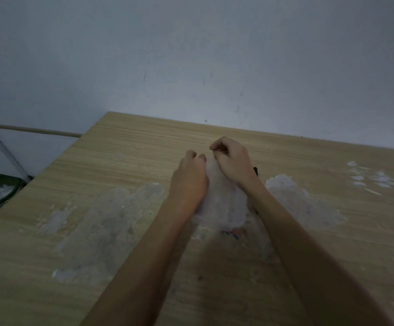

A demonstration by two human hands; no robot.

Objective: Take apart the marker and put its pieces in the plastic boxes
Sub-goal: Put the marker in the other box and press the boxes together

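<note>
Both hands work close together over the middle of the wooden desk, likely so one can steady while the other picks. The left hand lies palm-down, its grip loosely curled, on a pale translucent thing, perhaps a plastic box; blur forbids certainty. The right hand is clenched into a pinch; whether it grasps anything cannot be told. A dark sliver beside the right wrist may be the marker, mostly hidden.
</note>
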